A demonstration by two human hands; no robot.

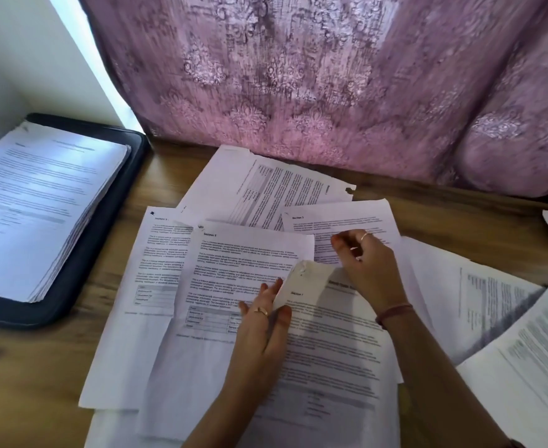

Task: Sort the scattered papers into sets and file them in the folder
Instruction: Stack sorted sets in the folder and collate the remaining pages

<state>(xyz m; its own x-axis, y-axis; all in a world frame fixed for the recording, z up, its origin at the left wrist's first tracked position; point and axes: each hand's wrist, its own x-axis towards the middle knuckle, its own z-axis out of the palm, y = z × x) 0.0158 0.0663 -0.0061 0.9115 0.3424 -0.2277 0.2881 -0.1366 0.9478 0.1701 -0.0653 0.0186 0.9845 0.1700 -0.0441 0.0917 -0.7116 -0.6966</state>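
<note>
Printed white sheets lie scattered over the wooden table [24,383]. A "Section 5" page [250,253] sits in the middle, over another page [156,253] to its left. My left hand [263,321] rests flat with straight fingers on the left edge of a "Section 1" sheet [331,334], whose top left corner curls upward. My right hand [366,263] hovers over that sheet's top, fingers curled; I cannot tell whether it pinches paper. A dark folder [82,253] lies open at the left, holding a thick stack of pages [40,205].
A purple patterned curtain [331,92] hangs along the table's back edge. More sheets [492,305] fan out at the right, and one page [266,185] lies rotated near the curtain. A white wall [24,59] rises behind the folder.
</note>
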